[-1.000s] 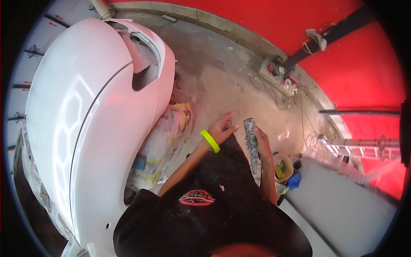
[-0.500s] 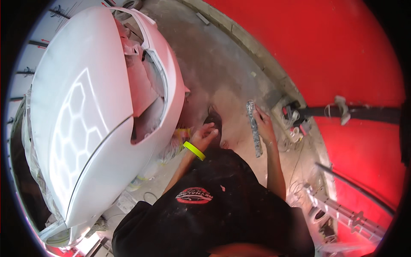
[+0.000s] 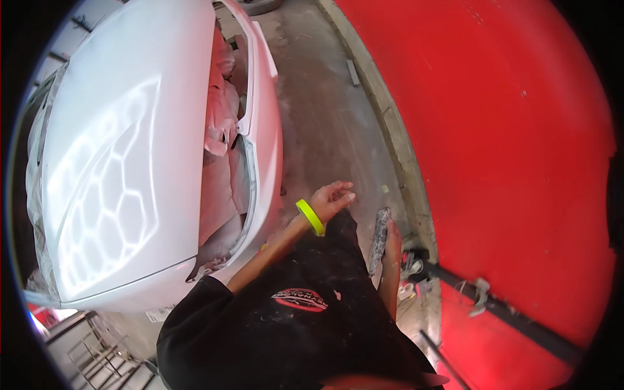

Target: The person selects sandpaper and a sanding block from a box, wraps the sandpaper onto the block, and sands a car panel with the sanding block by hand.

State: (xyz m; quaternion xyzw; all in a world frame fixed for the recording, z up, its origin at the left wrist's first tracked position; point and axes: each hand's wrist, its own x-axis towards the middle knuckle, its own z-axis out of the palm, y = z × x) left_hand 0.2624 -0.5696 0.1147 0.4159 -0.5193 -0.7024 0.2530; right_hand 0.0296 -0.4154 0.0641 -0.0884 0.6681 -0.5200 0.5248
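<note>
Fingers of your right hand [image 3: 392, 246] grip a long, speckled grey block [image 3: 379, 242], which leans along their left side, its top reaching a little above them; how firmly they press, I cannot tell, since the block hides part of them. Your left hand [image 3: 333, 197] hovers above and left of those fingers, loosely curled and holding nothing, with a yellow wristband [image 3: 311, 218] just behind it. Well left of both sets of fingers stands the white car body [image 3: 175, 78]. A slack hold could let the block slip to the concrete floor [image 3: 312, 123] below your fingers. A careless swing leftward could knock it against the panel edge, and your left forearm, passing close to that edge, might brush the finish.
</note>
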